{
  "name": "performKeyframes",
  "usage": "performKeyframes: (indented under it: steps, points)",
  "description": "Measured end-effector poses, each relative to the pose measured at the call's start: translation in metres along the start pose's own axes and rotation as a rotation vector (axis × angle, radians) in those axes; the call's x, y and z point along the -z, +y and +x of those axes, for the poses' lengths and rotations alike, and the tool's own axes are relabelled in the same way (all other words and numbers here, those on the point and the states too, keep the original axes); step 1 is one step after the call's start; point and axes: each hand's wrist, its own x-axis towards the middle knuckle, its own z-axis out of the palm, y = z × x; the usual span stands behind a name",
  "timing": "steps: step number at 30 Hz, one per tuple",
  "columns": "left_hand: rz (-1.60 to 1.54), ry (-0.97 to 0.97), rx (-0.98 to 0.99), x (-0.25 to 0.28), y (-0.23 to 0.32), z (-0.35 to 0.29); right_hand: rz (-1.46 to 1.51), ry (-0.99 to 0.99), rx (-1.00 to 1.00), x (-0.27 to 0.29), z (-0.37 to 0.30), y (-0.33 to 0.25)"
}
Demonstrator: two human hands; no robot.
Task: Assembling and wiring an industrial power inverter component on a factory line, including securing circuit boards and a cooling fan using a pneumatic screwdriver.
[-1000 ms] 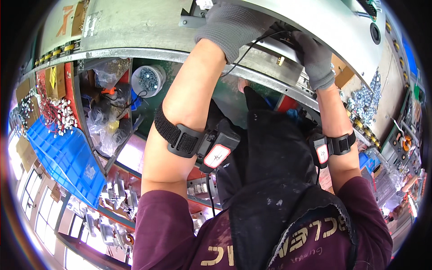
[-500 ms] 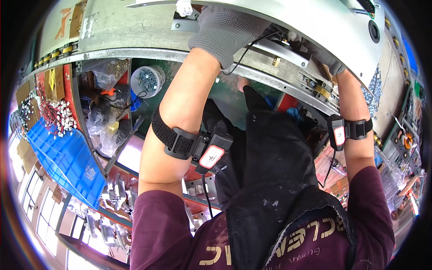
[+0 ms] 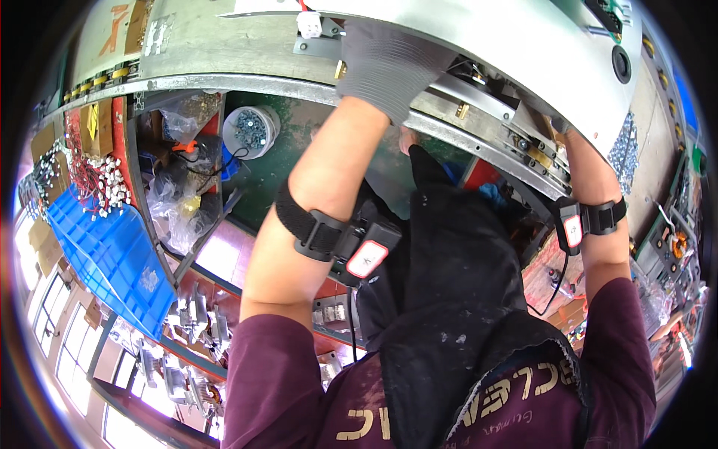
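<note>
A large pale metal panel (image 3: 523, 52) spans the top of the view, raised over the workbench. My left hand (image 3: 393, 63), in a grey knit glove, reaches under its near edge; the fingers are hidden beneath the panel. Of my right hand (image 3: 561, 124) only the glove's cuff shows, since the panel covers the rest. Beside my left hand, a white plug connector (image 3: 309, 25) with a red wire sits by a small metal bracket (image 3: 314, 46). Below the panel edge, a metal rail (image 3: 479, 97) and dark parts show between my hands.
The bench's metal front edge (image 3: 299, 88) curves across in front of me. A white bucket of screws (image 3: 250, 132) stands on the floor below. At left are a blue plastic bin (image 3: 112, 258) and wires with white connectors (image 3: 105, 183). Small bluish parts (image 3: 622, 153) lie on the right.
My left hand has moved slightly right under the panel. My right hand has gone deeper beneath it, with less glove showing. The black cable by my left wrist no longer hangs in sight.
</note>
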Motion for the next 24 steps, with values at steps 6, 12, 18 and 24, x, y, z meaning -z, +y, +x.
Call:
performKeyframes:
  steps: [6, 12, 18, 24]
  points:
    - [0.040, 0.015, 0.045, -0.022, 0.040, 0.006, -0.149, 0.002, 0.094, 0.013, -0.010, 0.015]
    - [0.067, 0.038, 0.087, -0.025, 0.040, 0.007, -0.311, 0.009, 0.184, -0.006, -0.008, 0.001]
    - [0.100, 0.049, 0.133, -0.027, 0.040, 0.009, -0.459, 0.013, 0.272, 0.012, -0.013, 0.028]
    - [0.127, 0.066, 0.167, -0.024, 0.035, 0.004, -0.618, 0.028, 0.359, 0.011, -0.019, 0.019]
